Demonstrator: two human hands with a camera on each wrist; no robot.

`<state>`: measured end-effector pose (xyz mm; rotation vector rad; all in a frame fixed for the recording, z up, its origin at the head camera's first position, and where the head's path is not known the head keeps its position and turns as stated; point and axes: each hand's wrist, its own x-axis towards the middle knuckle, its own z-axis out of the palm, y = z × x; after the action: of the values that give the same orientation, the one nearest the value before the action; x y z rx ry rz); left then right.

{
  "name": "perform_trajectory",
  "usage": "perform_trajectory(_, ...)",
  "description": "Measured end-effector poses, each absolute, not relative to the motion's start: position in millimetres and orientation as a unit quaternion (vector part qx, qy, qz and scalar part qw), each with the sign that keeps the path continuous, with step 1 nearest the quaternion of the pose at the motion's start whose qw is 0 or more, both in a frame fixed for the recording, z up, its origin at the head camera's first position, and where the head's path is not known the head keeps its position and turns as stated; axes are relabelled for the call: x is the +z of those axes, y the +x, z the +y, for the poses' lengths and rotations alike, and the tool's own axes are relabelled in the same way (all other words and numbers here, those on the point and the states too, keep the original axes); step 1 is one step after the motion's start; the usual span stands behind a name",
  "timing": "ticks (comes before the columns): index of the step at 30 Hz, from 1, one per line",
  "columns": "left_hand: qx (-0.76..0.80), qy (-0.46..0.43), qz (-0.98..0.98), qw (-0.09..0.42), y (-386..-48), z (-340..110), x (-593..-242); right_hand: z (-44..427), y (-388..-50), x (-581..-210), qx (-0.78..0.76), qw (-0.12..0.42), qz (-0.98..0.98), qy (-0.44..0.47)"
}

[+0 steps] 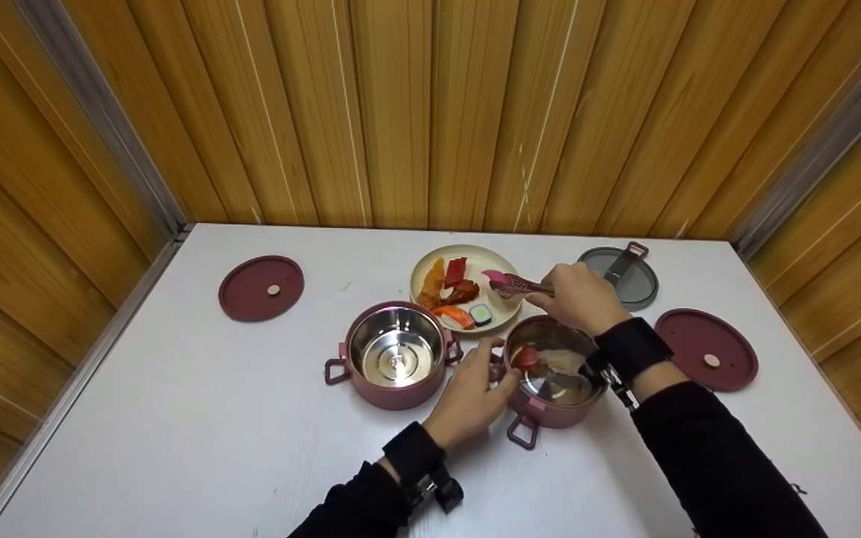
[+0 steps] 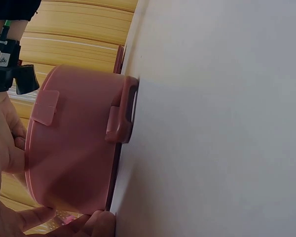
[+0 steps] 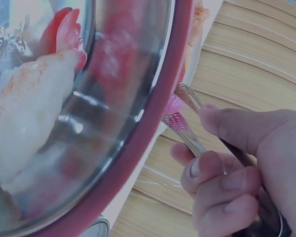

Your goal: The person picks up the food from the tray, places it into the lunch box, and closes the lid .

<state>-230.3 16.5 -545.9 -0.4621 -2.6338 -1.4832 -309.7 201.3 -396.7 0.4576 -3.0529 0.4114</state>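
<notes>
My right hand (image 1: 584, 295) grips metal tongs (image 1: 520, 285) above the cream plate (image 1: 468, 252). At the tongs' perforated tips is a pink food piece (image 1: 493, 277); whether it is pinched I cannot tell. My left hand (image 1: 475, 396) holds the left side of the right-hand maroon pot (image 1: 554, 415), thumb near its rim. Inside that pot lie a pale, whitish food piece (image 3: 32, 103) and a red piece (image 3: 69, 34). On the plate are a sushi roll (image 1: 480, 314), a shrimp sushi (image 1: 454, 317), a drumstick (image 1: 463, 291), a red piece (image 1: 457, 270) and a golden fried piece (image 1: 433, 281).
Another maroon pot (image 1: 393, 394), steel inside, stands left of my left hand. One maroon lid (image 1: 258, 291) lies at the table's far left, another maroon lid (image 1: 707, 344) at the right. Behind the latter is a grey lid (image 1: 640, 288) with a handle. Wood-patterned walls enclose the table.
</notes>
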Motion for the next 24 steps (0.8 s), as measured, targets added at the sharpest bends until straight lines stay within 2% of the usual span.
perform_trajectory(4,-0.487,-0.144,-0.861,0.029,-230.6,16.5,-544.5,207.5,-306.6,-390.5,0.142,0.02,-0.979,0.147)
perform_trajectory(8,-0.501,-0.14,-0.854,0.009,-220.1,12.7,-526.1,214.0,-300.4,-386.7,0.152,0.027,-0.976,0.153)
perform_trajectory(13,-0.499,-0.158,-0.851,0.031,-214.1,10.3,-516.6,225.2,-291.8,-377.6,0.156,0.036,-0.973,0.164)
perform_trajectory(18,-0.508,-0.147,-0.849,0.009,-210.1,10.2,-505.8,234.8,-282.6,-366.9,0.153,0.053,-0.971,0.174)
perform_trajectory(24,-0.504,-0.156,-0.849,0.013,-210.7,9.1,-507.4,245.9,-268.8,-355.8,0.167,0.049,-0.969,0.177)
